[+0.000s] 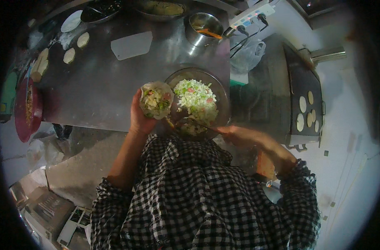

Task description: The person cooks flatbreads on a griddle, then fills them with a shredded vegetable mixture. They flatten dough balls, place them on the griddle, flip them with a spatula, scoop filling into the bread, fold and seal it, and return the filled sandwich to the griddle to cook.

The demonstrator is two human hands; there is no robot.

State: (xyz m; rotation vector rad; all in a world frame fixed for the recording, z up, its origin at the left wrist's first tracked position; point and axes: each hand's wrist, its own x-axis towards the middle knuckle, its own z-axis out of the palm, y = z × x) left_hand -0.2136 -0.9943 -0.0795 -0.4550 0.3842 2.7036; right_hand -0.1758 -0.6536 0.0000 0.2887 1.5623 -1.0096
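On my left hand [140, 117] rests a round dough wrapper [157, 99] heaped with chopped vegetables and pinkish bits. To its right, a wide metal bowl [224, 90] holds chopped white and green filling [194, 93]. My right hand [236, 134] grips the handle of a spoon or similar utensil [205, 126], whose head lies in the filling at the bowl's near side. The bowl stands at the front edge of the metal table [93, 90], close against my checked garment.
A white plastic scraper [132, 45], flattened dough rounds [69, 55] and a metal pot [197, 40] with an orange-handled utensil lie farther back. A red bowl [37, 109] stands far left. At right, a griddle [297, 75] bears several dough rounds beside a power strip [250, 18].
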